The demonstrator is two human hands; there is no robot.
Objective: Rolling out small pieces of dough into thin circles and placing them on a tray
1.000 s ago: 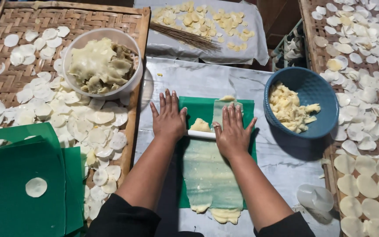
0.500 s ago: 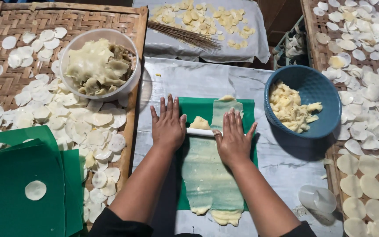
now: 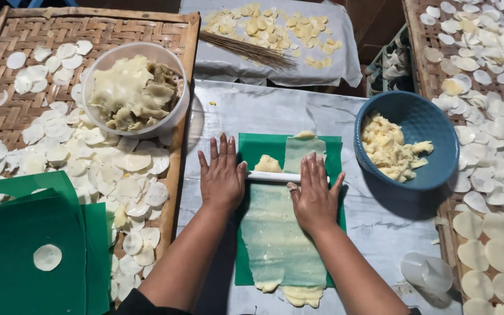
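My left hand (image 3: 223,178) and my right hand (image 3: 314,195) lie flat, fingers spread, on a thin white rolling pin (image 3: 270,176) that crosses a green plastic sheet (image 3: 254,153). A long pale strip of dough (image 3: 278,239) is pressed thin under the sheet's top layer and squeezes out at its near end. A small lump of dough (image 3: 267,164) sits just beyond the pin, between my hands. The sheet lies on a grey marbled table (image 3: 252,108).
A white bowl of dough scraps (image 3: 132,90) stands on a woven bamboo tray (image 3: 24,35) with several thin dough discs. A blue bowl of dough lumps (image 3: 406,143) is right of the sheet. Green sheets (image 3: 27,245) lie near left, another tray of discs (image 3: 491,116) on the right.
Both hands and the rolling pin have drawn slightly back towards me along the green sheet. The bowls and trays stay where they were.
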